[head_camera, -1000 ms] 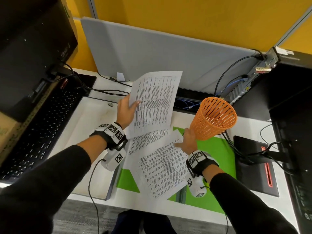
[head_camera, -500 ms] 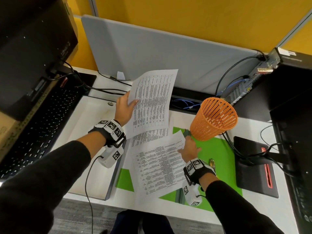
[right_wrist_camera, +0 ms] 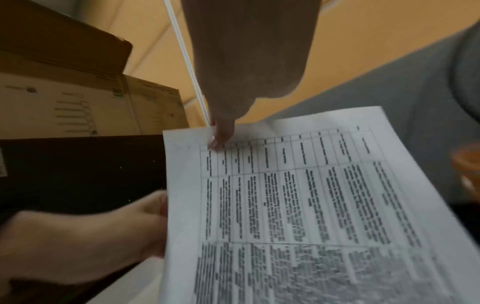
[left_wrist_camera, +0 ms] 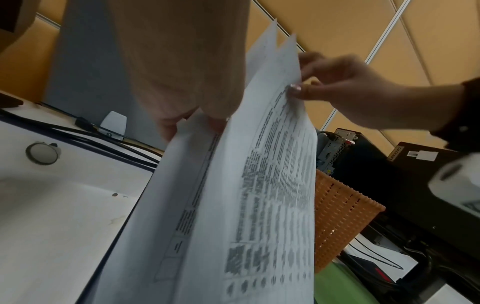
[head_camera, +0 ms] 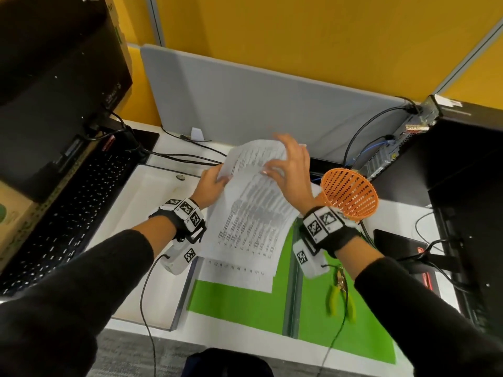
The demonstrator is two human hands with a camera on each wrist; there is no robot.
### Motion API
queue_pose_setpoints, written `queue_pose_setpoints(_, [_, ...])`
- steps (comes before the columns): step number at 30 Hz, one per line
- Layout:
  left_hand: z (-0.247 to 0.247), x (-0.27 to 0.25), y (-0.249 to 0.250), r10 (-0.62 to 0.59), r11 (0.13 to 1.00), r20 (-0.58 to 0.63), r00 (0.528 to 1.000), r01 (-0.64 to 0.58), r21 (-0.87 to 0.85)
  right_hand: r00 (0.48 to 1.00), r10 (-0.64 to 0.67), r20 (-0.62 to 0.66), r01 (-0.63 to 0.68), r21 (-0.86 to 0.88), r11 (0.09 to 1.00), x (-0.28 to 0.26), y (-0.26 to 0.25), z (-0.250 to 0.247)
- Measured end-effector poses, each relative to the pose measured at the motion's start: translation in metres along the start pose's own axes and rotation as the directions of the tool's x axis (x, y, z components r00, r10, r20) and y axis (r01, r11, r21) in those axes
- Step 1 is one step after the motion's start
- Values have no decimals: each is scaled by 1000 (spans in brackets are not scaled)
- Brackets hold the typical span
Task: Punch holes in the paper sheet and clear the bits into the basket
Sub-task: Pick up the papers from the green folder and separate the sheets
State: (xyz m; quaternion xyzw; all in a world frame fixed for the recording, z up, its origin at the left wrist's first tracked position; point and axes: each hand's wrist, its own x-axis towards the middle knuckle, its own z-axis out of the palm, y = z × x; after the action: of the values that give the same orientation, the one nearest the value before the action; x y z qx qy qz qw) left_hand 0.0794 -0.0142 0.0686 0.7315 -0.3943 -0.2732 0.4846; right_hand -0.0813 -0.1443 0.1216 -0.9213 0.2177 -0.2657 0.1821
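Both arms reach forward in dark sleeves, and each wrist wears a black strap with a white marked block. The left hand (head_camera: 213, 183) is lower and turned with its palm to the right; its fingers are curled and its thumb pinches inward. The right hand (head_camera: 292, 170) is raised a little higher and further forward, just beside the left one. Its thumb (left_wrist_camera: 298, 91) bends toward the left hand, and its fingers (head_camera: 283, 138) are spread and slightly curved.
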Motion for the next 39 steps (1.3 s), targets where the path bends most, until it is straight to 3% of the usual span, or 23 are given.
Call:
queue_pose_setpoints(4, [-3,4,-12,-56,997,67,996,52,57,984,-101,149,115,-87,990,46,-19,-16])
queue_pose_setpoints(9, [-4,-8,-1,-62,996,107,992,68,-57,978,-53,203,71,-82,994,69,-30,-26])
queue_pose_setpoints(12, [0,-19,4,-71,976,65,995,83,-201,979,2,204,3,-27,1000,70,-29,-20])
queue_pose_setpoints(16, [6,-31,12,-151,878,29,988,147,-456,984,78,158,-101,139,985,66,-26,-11])
queue_pose_setpoints(20, [12,-30,13,-87,889,-35,996,62,-453,991,110,81,-127,261,957,62,-30,-1])
queue_pose_setpoints(23, [14,-26,9,-76,904,-103,992,25,-426,987,128,96,-152,309,939,58,-31,5])
queue_pose_setpoints(25, [15,-24,8,-75,910,-123,990,17,-415,978,136,157,-174,259,950,56,-29,6])
queue_pose_setpoints(30, [10,-23,5,-74,905,-131,989,12,-425,943,142,300,-130,-59,990,53,-13,-13])
queue_pose_setpoints(34, [4,-23,-1,-95,891,-134,986,24,-453,920,239,309,-210,-126,970,47,14,-35])
queue_pose_setpoints(37, [1,-20,-3,-112,889,-154,982,30,-458,919,325,223,-357,119,927,35,37,-44])
queue_pose_setpoints(39, [1,-18,-4,-113,892,-167,980,26,-451,883,436,174,-468,396,790,23,43,-45])
